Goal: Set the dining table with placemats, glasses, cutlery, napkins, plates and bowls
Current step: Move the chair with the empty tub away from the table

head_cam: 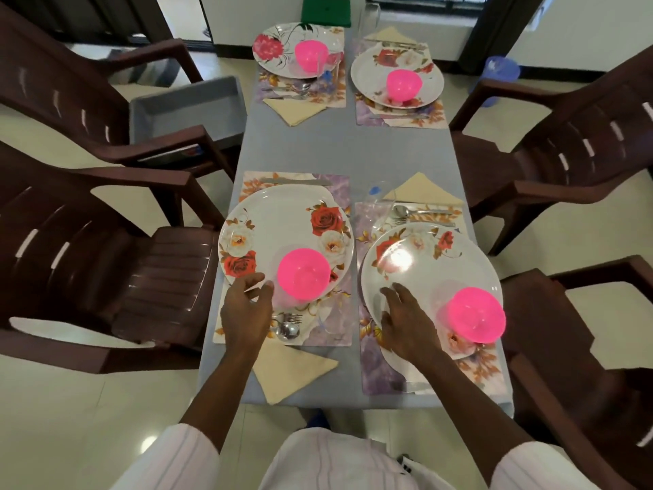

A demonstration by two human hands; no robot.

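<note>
1. Right plate (424, 277): lay on the near right placemat (388, 376). Glossy floral ware, judged light, stiff and slick; best taken at the rim, thumb on top. The right hand (406, 323) rested flat on its near left part, fingers straight and spread, holding nothing.
2. Left plate (282, 235): lay on the near left placemat (332, 334). Same ware, same handling. The left hand (247, 309) was at its near rim, fingers loosely curved and half spread, with nothing seen in its grasp; whether it touched the rim could not be told.
3. Left bowl (304, 274), right bowl (475, 314): pink, one on each plate toward its near edge. Judged thin plastic, very light, apt to slide if a plate were shifted.
4. Far left plate (279, 51), far right plate (395, 76): each bore a pink bowl and lay well apart from both hands.
</note>
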